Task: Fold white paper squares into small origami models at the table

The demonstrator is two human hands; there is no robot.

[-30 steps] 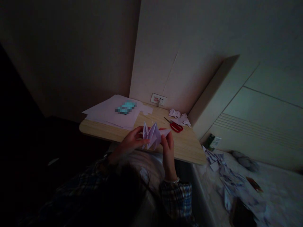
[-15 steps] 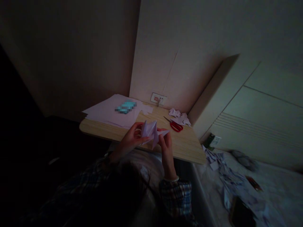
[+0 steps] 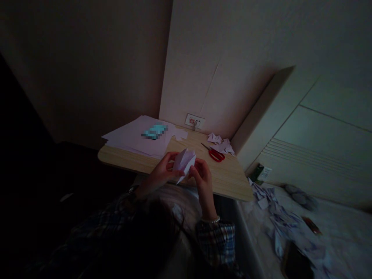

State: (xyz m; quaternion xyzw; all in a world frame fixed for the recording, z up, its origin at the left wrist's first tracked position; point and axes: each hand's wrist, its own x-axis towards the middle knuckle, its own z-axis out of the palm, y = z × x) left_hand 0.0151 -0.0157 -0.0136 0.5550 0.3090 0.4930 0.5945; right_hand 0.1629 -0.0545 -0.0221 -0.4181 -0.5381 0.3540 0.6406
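A folded white paper piece (image 3: 185,162) with pointed flaps is held up over the front of the wooden table (image 3: 232,182). My left hand (image 3: 165,169) grips its left side, thumb low on the near face and fingers behind. On the other side, my right hand (image 3: 201,173) pinches the paper's right edge, with its fingers curled round the back. Red-handled scissors (image 3: 216,155) lie on the table beyond my right hand. Several folded paper pieces (image 3: 222,146) rest just behind them.
White paper sheets (image 3: 130,135) are stacked at the table's left, a blurred turquoise item (image 3: 155,131) on top. A wall socket (image 3: 194,121) is above the back edge. To the right, a bed (image 3: 334,228) bears many folded papers (image 3: 281,217) and a dark flat object (image 3: 298,261).
The paper piece's spread points have been brought together into a narrower, more compact shape. My right hand has shifted slightly left, closer to my left hand.
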